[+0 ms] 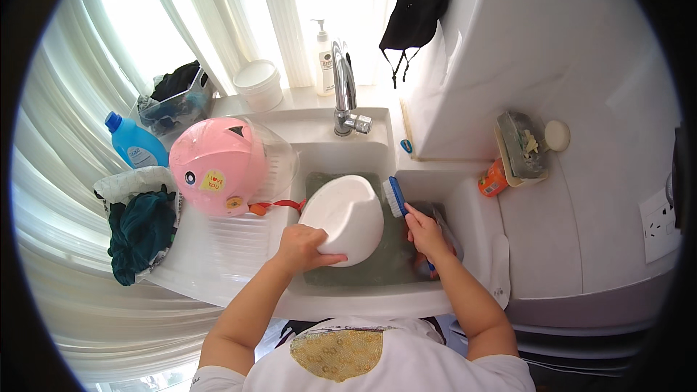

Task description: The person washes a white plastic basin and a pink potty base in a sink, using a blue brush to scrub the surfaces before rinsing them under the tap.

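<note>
My left hand point(306, 247) grips the lower left edge of a white helmet liner point(348, 220), apparently foam, with the thumb along its rim. The liner is tilted above greyish, cloudy water point(400, 261) in the sink basin point(321, 153). My right hand point(427, 232) is closed on the handle of a blue scrubbing brush point(397, 197); its white bristles face left towards the liner, a small gap away. Beneath that hand lies a dark item point(457, 242) with red and blue parts, partly hidden. A pink helmet point(215, 169) with a clear visor rests on the ribbed washboard point(237, 245) to the left.
A chrome faucet point(344, 81) rises behind the basin, near a pump bottle point(324, 62) and a white tub point(258, 86). Left are a blue detergent bottle point(136, 141) and dark green cloth point(142, 228). A soap dish point(517, 171) and orange container point(493, 178) stand right.
</note>
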Demonstrator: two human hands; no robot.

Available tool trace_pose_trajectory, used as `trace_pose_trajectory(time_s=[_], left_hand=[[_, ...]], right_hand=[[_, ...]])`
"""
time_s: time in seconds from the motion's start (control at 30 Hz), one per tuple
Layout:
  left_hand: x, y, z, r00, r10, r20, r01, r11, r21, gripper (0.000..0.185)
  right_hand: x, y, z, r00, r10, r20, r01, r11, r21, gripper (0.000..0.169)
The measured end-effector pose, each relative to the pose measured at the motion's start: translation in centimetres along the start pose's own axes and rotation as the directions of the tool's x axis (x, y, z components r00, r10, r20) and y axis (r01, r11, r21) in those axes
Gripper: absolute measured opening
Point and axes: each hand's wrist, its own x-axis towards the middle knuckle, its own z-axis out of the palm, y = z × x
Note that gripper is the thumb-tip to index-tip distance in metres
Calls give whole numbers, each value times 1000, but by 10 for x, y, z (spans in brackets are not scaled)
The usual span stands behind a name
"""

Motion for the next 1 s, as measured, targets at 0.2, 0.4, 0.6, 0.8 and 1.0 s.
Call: trace_pose_trajectory(time_s=[0.2, 0.4, 0.6, 0.8, 1.0], left_hand=[[-3, 4, 29, 912, 401, 85, -403, 836, 374, 31], [-11, -1, 43, 941, 327, 92, -332, 831, 447, 32], [-6, 2, 22, 857, 93, -506, -69, 995, 67, 61], [1, -5, 21, 619, -785, -9, 244, 203, -948, 90], [-4, -33, 41, 724, -682, 101, 210, 78, -975, 89]], right_hand=[[7, -2, 24, 999, -40, -5, 41, 987, 156, 78], [13, -6, 52, 999, 27, -25, -20, 968, 251, 83], [20, -8, 66, 993, 95, -69, -63, 927, 369, 78], [23, -5, 74, 995, 37, -91, 3, 915, 403, 72], [45, 2, 45, 655, -698, -289, 581, 710, -399, 41]])
